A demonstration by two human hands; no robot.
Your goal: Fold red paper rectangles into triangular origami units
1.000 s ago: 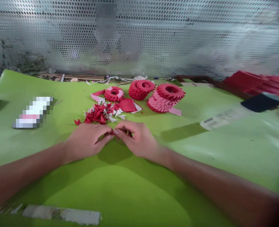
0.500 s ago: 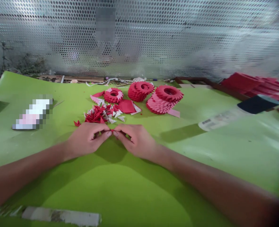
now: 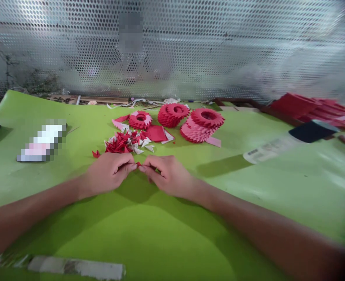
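Between my fingertips is a small piece of red paper [image 3: 139, 164], mostly covered by the thumbs and forefingers. My left hand [image 3: 109, 173] pinches its left side and my right hand [image 3: 169, 175] pinches its right side, so both hands are closed on it. Just beyond them lies a pile of folded red and white paper pieces [image 3: 120, 143], with one red folded piece [image 3: 96, 154] apart at the left. Red paper squares [image 3: 156, 133] lie beside the pile. Behind stand a low red-and-pink paper ring [image 3: 140, 120], a taller red ring stack [image 3: 172, 117] and a pink-and-red one [image 3: 200, 127].
On the green table cover [image 3: 149, 242], a pixelated phone-like object [image 3: 42, 142] lies left. A clear bottle with a dark cap [image 3: 278, 146] lies right, before stacked red paper [image 3: 301, 106]. A whitish strip [image 3: 75, 267] is at the near edge; a perforated metal sheet [image 3: 175, 50] stands behind.
A little more of the red paper shows between my fingertips, and my right fingers have shifted slightly. The whole view has moved a little.
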